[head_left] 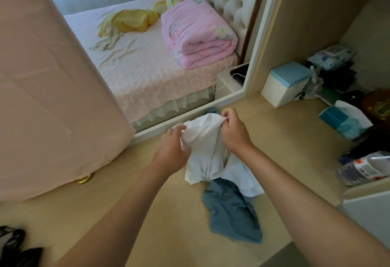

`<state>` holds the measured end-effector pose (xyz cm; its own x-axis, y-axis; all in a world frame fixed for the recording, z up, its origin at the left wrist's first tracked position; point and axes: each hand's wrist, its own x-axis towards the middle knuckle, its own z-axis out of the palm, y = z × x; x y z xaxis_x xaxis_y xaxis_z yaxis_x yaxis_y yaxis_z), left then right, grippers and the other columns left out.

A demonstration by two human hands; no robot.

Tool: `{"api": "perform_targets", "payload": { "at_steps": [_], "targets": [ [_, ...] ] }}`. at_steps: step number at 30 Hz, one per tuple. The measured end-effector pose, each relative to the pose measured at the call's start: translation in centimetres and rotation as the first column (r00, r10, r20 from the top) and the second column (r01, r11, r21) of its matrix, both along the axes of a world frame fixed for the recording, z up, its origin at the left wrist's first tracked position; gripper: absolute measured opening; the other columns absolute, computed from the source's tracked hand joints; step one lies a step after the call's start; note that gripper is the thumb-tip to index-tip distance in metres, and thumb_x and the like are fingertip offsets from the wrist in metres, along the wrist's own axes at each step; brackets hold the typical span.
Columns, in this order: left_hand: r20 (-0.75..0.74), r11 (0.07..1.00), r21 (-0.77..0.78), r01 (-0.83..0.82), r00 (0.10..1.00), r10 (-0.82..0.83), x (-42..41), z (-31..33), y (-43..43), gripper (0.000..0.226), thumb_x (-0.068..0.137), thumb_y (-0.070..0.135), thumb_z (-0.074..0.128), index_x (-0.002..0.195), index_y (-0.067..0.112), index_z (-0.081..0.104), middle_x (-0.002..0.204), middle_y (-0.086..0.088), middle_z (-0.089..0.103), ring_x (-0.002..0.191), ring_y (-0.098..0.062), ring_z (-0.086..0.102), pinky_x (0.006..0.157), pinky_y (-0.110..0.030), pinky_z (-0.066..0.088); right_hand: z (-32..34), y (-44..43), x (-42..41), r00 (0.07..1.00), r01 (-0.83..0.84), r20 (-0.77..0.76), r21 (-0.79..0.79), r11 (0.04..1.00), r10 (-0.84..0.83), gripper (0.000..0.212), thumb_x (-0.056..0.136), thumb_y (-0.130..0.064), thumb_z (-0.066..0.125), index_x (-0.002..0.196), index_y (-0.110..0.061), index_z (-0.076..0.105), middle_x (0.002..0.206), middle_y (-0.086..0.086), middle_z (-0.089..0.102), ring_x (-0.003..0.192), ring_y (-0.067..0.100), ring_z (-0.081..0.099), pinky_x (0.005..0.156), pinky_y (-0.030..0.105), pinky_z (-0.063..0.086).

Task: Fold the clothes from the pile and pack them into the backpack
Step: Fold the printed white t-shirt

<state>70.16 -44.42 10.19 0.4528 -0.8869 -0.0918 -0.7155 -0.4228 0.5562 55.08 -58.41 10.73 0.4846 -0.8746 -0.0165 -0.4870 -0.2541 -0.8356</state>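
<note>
While both arms reach into centre frame, L hand [173, 146] grips the left side of a white shirt [202, 157], fingers curled into the cloth. R hand [234, 133] pinches the shirt's top edge, fingers closed on a fold. Shirt is held up at the top; its lower part drapes onto a light wood surface [147, 214]. Just below centre a crumpled blue garment [232, 211] lies on that surface, touching the shirt.

Upper centre: bed [137, 72] w/ folded pink quilt [196, 34] & yellow cloth [130, 20]. Right side: white-and-blue box [285, 83], tissue box [344, 121], plastic bottle [365, 168] at the edge. Pink cover [52, 87] fills the left.
</note>
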Motion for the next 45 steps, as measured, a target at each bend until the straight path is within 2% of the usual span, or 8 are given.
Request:
{"api": "perform_targets", "payload": {
  "at_steps": [3, 6, 12, 18, 24, 30, 35, 45],
  "targets": [
    [-0.072, 0.982, -0.132, 0.137, 0.987, -0.147, -0.8, 1.6, 0.2, 0.088, 0.079, 0.036, 0.075, 0.147, 0.041, 0.019, 0.143, 0.009, 0.044, 0.126, -0.01, 0.042, 0.1, -0.033, 0.041, 3.1, 2.1, 3.0, 0.97, -0.176, 0.171, 0.001, 0.984, 0.173, 0.012, 0.097, -0.016, 0.047, 0.097, -0.028, 0.051, 0.082, -0.008, 0.059, 0.073, 0.004, 0.055, 0.068, 0.027, 0.045],
    [-0.079, 0.974, -0.225, -0.012, 0.997, -0.006, -0.1, 2.4, 0.1, 0.031, 0.092, 0.024, 0.058, 0.118, 0.041, 0.056, 0.099, 0.012, 0.065, 0.092, -0.014, 0.062, 0.077, -0.036, 0.052, 4.0, 3.8, 4.0, 0.923, -0.308, 0.229, -0.036, 0.951, 0.308, 0.026, 0.09, -0.011, 0.058, 0.112, -0.022, 0.051, 0.088, 0.005, 0.058, 0.073, 0.005, 0.054, 0.066, 0.017, 0.044],
    [-0.033, 0.963, -0.194, -0.19, 0.982, 0.187, 4.0, 1.7, 4.7, 0.033, 0.092, 0.001, 0.044, 0.089, 0.031, 0.059, 0.078, 0.013, 0.059, 0.077, -0.015, 0.056, 0.058, -0.019, 0.036, -1.6, 3.2, 2.8, 0.674, -0.433, -0.683, -0.059, 0.899, 0.28, 0.024, 0.091, -0.043, 0.055, 0.112, -0.032, 0.06, 0.127, 0.003, 0.053, 0.121, 0.03, 0.048, 0.102, 0.044, 0.038],
    [-0.145, 0.98, -0.183, 0.076, 0.984, -0.104, 3.7, 1.5, 7.7, 0.097, 0.076, 0.025, 0.081, 0.154, 0.03, 0.022, 0.144, 0.022, 0.032, 0.131, 0.006, 0.03, 0.104, -0.014, 0.027, 1.3, 8.3, 7.4, 0.931, -0.299, -0.198, 0.075, 0.951, 0.308, 0.009, 0.097, -0.019, 0.039, 0.095, -0.018, 0.047, 0.096, 0.003, 0.061, 0.089, 0.025, 0.057, 0.078, 0.04, 0.048],
    [-0.183, 0.907, -0.302, -0.294, 0.951, 0.248, 6.0, 1.0, 11.2, 0.042, 0.079, 0.008, 0.067, 0.112, 0.031, 0.055, 0.104, 0.013, 0.063, 0.093, -0.008, 0.06, 0.069, -0.016, 0.042, 1.2, 10.8, 10.1, 0.909, -0.413, 0.254, 0.435, 0.8, 0.331, 0.039, 0.09, -0.014, 0.061, 0.128, -0.022, 0.053, 0.118, 0.0, 0.061, 0.108, 0.017, 0.06, 0.087, 0.03, 0.053],
    [-0.056, 0.724, 0.559, -0.405, 0.852, 0.52, 7.3, -6.3, 16.0, 0.073, 0.084, 0.04, 0.068, 0.145, 0.023, 0.034, 0.139, -0.012, 0.045, 0.126, -0.033, 0.046, 0.097, -0.04, 0.044, -6.1, 9.1, 5.8, 0.779, -0.391, -0.435, 0.227, 0.892, 0.452, 0.062, 0.085, -0.023, 0.055, 0.144, -0.029, 0.042, 0.151, -0.004, 0.038, 0.136, 0.02, 0.041, 0.112, 0.04, 0.036],
    [-0.026, 0.955, 0.187, -0.23, 0.971, 0.239, 2.6, -8.2, 12.6, 0.054, 0.089, 0.025, 0.062, 0.141, 0.031, 0.047, 0.144, -0.001, 0.046, 0.13, -0.023, 0.041, 0.106, -0.034, 0.036, -10.2, 10.2, 4.3, 0.444, -0.507, -0.791, 0.166, 0.846, 0.421, 0.103, 0.082, -0.037, 0.073, 0.155, -0.037, 0.002, 0.162, 0.009, 0.002, 0.147, 0.033, 0.018, 0.116, 0.052, 0.025],
    [0.294, 0.901, 0.43, 0.052, 0.936, -0.194, 0.8, -14.0, 9.1, 0.055, 0.092, 0.02, 0.057, 0.143, 0.033, 0.042, 0.142, -0.004, 0.047, 0.135, -0.029, 0.039, 0.115, -0.045, 0.021, -8.7, 5.2, 3.0, 0.427, -0.632, -0.876, -0.113, 0.767, 0.223, 0.031, 0.094, -0.011, 0.058, 0.119, -0.027, 0.067, 0.118, 0.001, 0.052, 0.111, 0.024, 0.051, 0.088, 0.035, 0.05]
  ]
}}
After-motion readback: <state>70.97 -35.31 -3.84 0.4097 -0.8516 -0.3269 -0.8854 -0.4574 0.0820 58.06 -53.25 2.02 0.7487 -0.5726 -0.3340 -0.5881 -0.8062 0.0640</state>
